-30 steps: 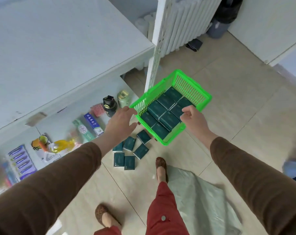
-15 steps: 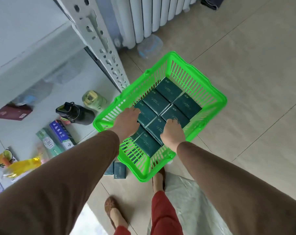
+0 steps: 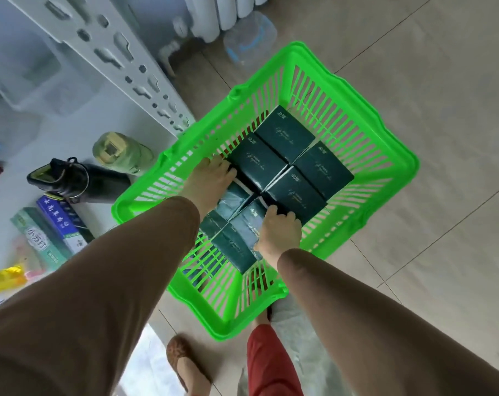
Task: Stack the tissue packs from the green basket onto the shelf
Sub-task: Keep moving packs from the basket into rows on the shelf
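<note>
Picking up is the step in hand. The right hand point(image 3: 279, 234) curls onto a tissue pack point(image 3: 242, 224) inside the green basket point(image 3: 385, 144); beyond, the left hand point(image 3: 211, 178) reaches among more packs, its grip hidden. Next: lift toward the shelf point(image 3: 108, 52) left of it.

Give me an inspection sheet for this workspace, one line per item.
Surface: beige tiled floor; grey shelf board at left.
Job's things: green basket on the floor, holding dark green tissue packs.
Clutter: black bottle lying on the shelf, pale green bottle, boxed goods, yellow packet.
Grippers: left hand and right hand both inside the basket, on the packs; the fingers' grip is hidden.
Cables: nothing seen.
Surroundings: perforated shelf post, white radiator, clear plastic tub, plastic sheet underfoot.
</note>
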### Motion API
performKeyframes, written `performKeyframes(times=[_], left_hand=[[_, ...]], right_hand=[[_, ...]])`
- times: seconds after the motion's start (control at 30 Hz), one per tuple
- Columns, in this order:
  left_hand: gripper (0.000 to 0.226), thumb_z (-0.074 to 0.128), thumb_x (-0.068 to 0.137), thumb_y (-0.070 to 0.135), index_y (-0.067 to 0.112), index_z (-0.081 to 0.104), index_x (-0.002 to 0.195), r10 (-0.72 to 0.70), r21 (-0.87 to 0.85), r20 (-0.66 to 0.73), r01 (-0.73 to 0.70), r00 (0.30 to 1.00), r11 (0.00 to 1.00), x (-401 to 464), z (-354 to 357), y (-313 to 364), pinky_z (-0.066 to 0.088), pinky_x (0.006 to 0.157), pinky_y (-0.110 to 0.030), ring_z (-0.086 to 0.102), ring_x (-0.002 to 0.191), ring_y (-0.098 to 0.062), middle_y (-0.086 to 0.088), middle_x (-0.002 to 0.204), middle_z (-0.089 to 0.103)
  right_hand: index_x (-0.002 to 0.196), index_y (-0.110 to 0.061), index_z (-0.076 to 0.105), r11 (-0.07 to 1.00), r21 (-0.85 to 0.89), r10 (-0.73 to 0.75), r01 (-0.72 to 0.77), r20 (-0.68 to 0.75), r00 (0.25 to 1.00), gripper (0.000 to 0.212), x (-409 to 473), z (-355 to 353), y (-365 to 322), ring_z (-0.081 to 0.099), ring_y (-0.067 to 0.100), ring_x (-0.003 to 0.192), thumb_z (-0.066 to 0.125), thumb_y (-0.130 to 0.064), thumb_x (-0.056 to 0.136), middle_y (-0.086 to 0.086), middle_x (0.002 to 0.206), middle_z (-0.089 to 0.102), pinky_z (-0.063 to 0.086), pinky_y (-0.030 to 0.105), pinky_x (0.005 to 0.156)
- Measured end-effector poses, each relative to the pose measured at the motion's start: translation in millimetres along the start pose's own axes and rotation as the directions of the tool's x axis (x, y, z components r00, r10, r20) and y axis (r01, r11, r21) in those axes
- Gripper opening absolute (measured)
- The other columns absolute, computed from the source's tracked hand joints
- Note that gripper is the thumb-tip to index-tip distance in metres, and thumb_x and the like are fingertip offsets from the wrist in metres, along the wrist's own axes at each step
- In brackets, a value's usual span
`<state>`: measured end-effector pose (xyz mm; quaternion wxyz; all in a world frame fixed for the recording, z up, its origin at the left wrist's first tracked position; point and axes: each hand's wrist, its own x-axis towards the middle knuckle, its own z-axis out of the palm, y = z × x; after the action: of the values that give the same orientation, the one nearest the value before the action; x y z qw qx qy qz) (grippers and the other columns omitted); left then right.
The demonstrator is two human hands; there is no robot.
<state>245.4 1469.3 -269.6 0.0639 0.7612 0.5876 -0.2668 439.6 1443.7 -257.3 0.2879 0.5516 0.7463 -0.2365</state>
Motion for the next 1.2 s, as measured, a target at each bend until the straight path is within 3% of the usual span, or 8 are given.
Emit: performKeyframes(times=[0.1,0.23,0.4,0.67,0.77,0.9,1.07,1.2], left_hand=[[0.033,0.064,0.084,0.023,0.016,0.057,0.116,-0.043,0.006,-0.015,0.043,0.999,0.999,-15.2,-12.9,-3.8,0.040,0.089,-0.036,0.045,0.116,-0.026,-0.004,0.118,0.054],[0.058,0.073,0.073,0.050,0.017,0.055,0.118,-0.196,-0.218,-0.055,0.180,0.979,0.959,-66.2,-43.9,-18.0,0.041,0.087,-0.040,0.046,0.114,-0.029,-0.007,0.120,0.052],[0.052,0.071,0.072,0.050,0.022,0.045,0.108,-0.474,-0.658,-0.023,0.344,0.880,0.670,-186.3,-101.3,-53.7,0.048,0.064,-0.038,0.061,0.093,-0.034,-0.009,0.097,0.060],[0.044,0.076,0.075,0.032,0.028,0.048,0.108,-0.761,-0.914,0.005,0.311,0.649,0.259,-481.2,-138.5,-128.5,0.039,0.062,-0.030,0.056,0.077,-0.019,0.006,0.089,0.058],[0.038,0.080,0.073,0.033,0.027,0.056,0.103,-0.808,-0.940,-0.067,0.234,0.585,0.248,-595.9,-131.0,-155.7,0.037,0.060,-0.026,0.054,0.078,-0.014,0.006,0.089,0.057],[0.040,0.081,0.075,0.034,0.035,0.061,0.109,-0.861,-0.954,-0.134,0.170,0.491,0.246,-724.0,-115.1,-200.7,0.039,0.068,-0.017,0.053,0.083,-0.001,0.011,0.095,0.053],[0.040,0.080,0.077,0.032,0.032,0.053,0.106,-0.916,-0.939,-0.118,0.256,0.384,0.228,-834.1,-82.2,-276.2,0.040,0.068,-0.025,0.057,0.087,-0.012,0.012,0.101,0.061],[0.045,0.079,0.079,0.033,0.024,0.055,0.115,-0.947,-0.931,-0.074,0.319,0.313,0.178,-875.2,-50.0,-341.4,0.042,0.077,-0.033,0.056,0.097,-0.020,0.003,0.112,0.059]], right_hand=[[0.122,-0.011,0.050,0.997,0.060,0.040,-0.042,0.036,0.999,0.054,-5.3,-16.2,5.1,0.045,0.031,0.122,0.074,-0.037,0.081,0.010,0.125,0.059,0.040,0.039,0.096],[0.121,-0.011,0.049,0.973,0.232,0.015,-0.019,0.018,1.000,0.064,-37.1,-61.7,14.3,0.053,0.036,0.116,0.081,-0.036,0.071,0.014,0.125,0.053,0.048,0.041,0.090],[0.103,-0.017,0.042,0.919,0.348,-0.166,0.185,-0.086,0.982,0.052,-125.7,-133.0,-11.6,0.061,0.026,0.078,0.080,-0.033,0.072,0.008,0.099,0.065,0.040,0.032,0.060],[0.118,-0.025,0.047,0.638,0.590,-0.332,0.496,-0.371,0.867,0.060,-324.2,-200.7,-150.2,0.065,0.025,0.091,0.085,-0.021,0.071,0.007,0.102,0.065,0.051,0.037,0.079],[0.106,-0.026,0.054,0.468,0.678,-0.331,0.567,-0.461,0.824,0.053,-393.3,-199.8,-216.5,0.065,0.020,0.097,0.085,-0.027,0.064,0.011,0.106,0.066,0.052,0.035,0.086],[0.108,-0.004,0.055,0.314,0.710,-0.412,0.630,-0.496,0.764,0.060,-458.4,-196.9,-316.7,0.065,0.029,0.102,0.083,-0.029,0.061,0.024,0.114,0.063,0.048,0.052,0.099],[0.101,-0.034,0.057,0.225,0.696,-0.548,0.681,-0.488,0.680,0.037,-500.7,-195.7,-434.8,0.069,0.024,0.093,0.081,-0.034,0.072,0.024,0.113,0.063,0.055,0.042,0.082],[0.103,-0.040,0.053,0.196,0.687,-0.595,0.699,-0.483,0.642,0.037,-499.2,-197.3,-512.7,0.072,0.021,0.097,0.080,-0.033,0.078,0.008,0.109,0.072,0.057,0.030,0.072]])
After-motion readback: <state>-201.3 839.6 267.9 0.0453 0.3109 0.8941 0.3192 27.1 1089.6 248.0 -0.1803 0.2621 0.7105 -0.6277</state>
